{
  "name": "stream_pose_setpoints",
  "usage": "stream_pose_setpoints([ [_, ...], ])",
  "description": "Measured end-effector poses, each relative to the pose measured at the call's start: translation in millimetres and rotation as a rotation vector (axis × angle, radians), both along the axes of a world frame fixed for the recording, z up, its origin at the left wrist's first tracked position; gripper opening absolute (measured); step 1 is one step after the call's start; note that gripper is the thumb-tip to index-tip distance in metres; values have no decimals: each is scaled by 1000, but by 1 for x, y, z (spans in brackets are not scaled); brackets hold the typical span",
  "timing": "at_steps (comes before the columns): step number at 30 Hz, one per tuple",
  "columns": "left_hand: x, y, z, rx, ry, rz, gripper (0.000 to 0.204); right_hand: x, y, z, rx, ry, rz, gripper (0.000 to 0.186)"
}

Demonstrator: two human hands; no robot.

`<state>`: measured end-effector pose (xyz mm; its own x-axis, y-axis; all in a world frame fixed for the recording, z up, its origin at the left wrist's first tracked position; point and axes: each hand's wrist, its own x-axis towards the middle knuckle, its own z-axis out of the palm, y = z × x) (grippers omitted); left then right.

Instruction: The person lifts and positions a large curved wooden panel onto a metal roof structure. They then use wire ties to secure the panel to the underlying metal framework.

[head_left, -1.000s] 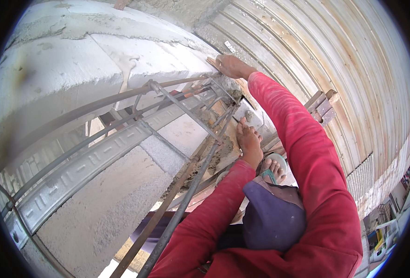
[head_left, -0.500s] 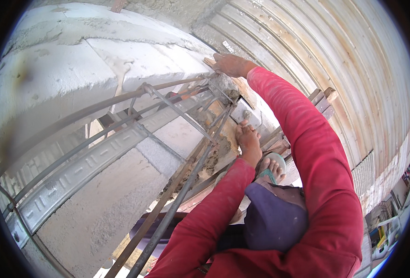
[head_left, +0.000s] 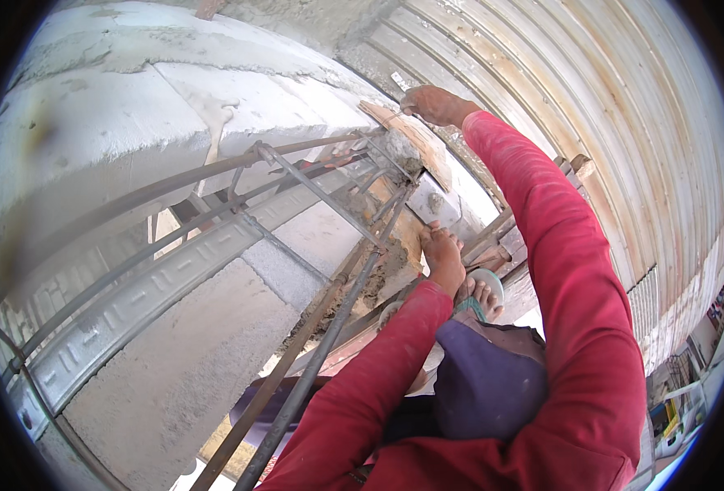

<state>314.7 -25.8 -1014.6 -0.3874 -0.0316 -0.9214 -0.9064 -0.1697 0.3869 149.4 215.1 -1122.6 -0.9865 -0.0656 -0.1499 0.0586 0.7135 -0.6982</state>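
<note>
Big ribbed metal sheets (head_left: 591, 164) take up the right side, white block wall (head_left: 173, 90) upper left. Steel rods (head_left: 317, 196) run alongside; I'd say blocks and rods are in place, but most of the rods are bare. Wooden board (head_left: 426, 151) sits past the far end of the rods, no fixing visible, so probably unfinished there. Right hand (head_left: 434, 106) is curled near the board's top, left hand (head_left: 442, 248) half-curled by a pale plate (head_left: 434, 203). Can't tell if either's gripping anything.
</note>
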Motion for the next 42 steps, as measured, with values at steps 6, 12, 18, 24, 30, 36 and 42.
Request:
stream_pose_setpoints([
  [6,-1,-6,-7,25,-25,42,17,15,-6,14,-142,-113,-4,20],
  [12,-3,-6,-6,45,-28,57,14,4,-2,6,-58,-36,-25,22],
  [18,-2,-3,-5,26,-5,23,13,0,-3,6,-48,-82,47,26],
  [24,-5,3,1,-11,-59,66,13,4,-1,15,-58,-107,62,22],
  [30,-5,-2,-5,-13,-54,59,15,-1,-1,28,-46,-121,45,20],
  [36,-1,1,-6,-4,-62,54,15,-7,-4,7,71,-173,98,17],
  [42,-4,-5,-7,27,-15,17,14,-14,-35,38,190,-199,144,22],
])
